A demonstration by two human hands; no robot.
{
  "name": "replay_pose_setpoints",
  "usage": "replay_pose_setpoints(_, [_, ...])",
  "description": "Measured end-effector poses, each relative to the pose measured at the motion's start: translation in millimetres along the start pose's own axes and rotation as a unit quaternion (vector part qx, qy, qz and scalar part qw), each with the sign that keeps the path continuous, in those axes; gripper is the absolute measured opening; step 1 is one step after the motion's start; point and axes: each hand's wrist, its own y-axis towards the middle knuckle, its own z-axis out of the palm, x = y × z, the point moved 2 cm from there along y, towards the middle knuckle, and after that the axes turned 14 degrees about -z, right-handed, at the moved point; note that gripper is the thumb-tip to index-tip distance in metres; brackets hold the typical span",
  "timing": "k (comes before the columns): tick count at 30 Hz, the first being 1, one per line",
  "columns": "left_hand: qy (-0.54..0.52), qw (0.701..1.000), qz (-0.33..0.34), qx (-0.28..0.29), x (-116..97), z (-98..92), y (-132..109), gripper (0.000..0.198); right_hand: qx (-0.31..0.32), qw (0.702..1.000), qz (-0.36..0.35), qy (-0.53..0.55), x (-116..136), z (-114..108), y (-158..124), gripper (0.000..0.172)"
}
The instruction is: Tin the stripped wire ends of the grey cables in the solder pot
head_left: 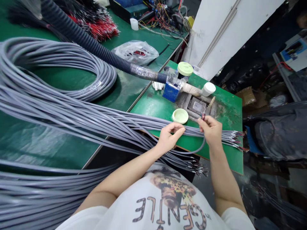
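Note:
My right hand pinches a grey cable near its stripped end, holding that end up at the near edge of a small square metal pot. The cable bends down below the hand and runs back to the left. My left hand lies over the near side of a bundle of grey cables, thumb stretched out and fingers loosely curled; nothing shows in it. Just beyond the left hand sits a pale green round lid. Bare wire ends of the bundle lie right of my right hand.
A ribbed black hose crosses from upper left to a blue box beside the pot. A white cup and a green-lidded jar stand behind. Coiled grey cable covers the left table. More cable ends hang near my shirt.

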Motion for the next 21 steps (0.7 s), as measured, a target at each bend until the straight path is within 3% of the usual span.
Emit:
replay_pose_setpoints(4, [0.169, 0.973, 0.149, -0.044, 4, -15.8, 9, 0.009, 0.007, 0.992, 0.013, -0.124, -44, -35, 47, 0.025])
replay_pose_setpoints(7, [0.244, 0.951, 0.188, -0.038, 15, -20.0, 15, 0.009, 0.062, 0.966, 0.033, -0.249, -79, -45, 75, 0.028])
replay_pose_setpoints(10, [0.279, 0.938, 0.207, -0.021, 22, -19.3, 16, 0.008, 0.092, 0.946, 0.040, -0.308, -101, -43, 91, 0.030])
replay_pose_setpoints(21, [0.302, 0.928, 0.217, -0.016, 24, -19.1, 17, 0.009, 0.151, 0.907, 0.050, -0.390, -113, -28, 105, 0.033])
